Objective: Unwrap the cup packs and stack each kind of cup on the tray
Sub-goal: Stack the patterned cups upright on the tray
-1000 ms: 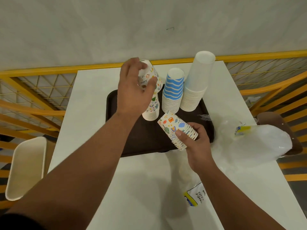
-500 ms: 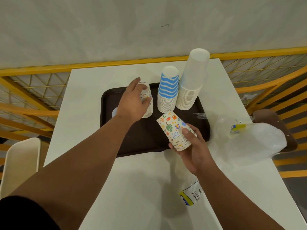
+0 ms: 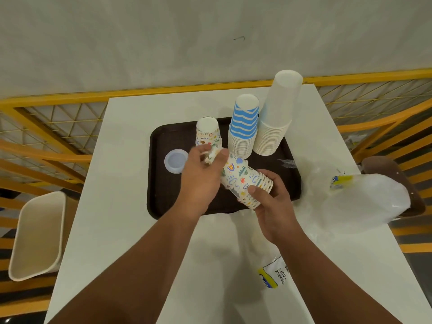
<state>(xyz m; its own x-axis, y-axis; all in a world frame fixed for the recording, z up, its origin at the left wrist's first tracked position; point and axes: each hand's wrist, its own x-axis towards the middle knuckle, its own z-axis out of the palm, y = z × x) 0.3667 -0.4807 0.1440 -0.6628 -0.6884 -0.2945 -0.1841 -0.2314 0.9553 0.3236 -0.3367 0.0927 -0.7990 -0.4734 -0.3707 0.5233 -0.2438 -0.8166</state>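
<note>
The right hand (image 3: 272,202) holds a bunch of picture cups (image 3: 245,181) on its side, just over the near part of the tray (image 3: 163,202). Its fingers curl round the wide end. The left hand (image 3: 201,176) pinches the small end of the bunch with thumb and fingers, as if to pull some cups off.

On the tray stand three piles: a short picture pile (image 3: 208,132), a striped pile (image 3: 244,127) and a tall white pile (image 3: 277,115). A small lid (image 3: 176,160) lies beside the short pile.

The cups may stick together, so a hard pull could jerk the bunch loose and drop it. The hands are near the striped pile, and a bump could tip it into the white pile. The short pile is close too, and could get knocked over. Squeezing too hard could bend the thin cups.
</note>
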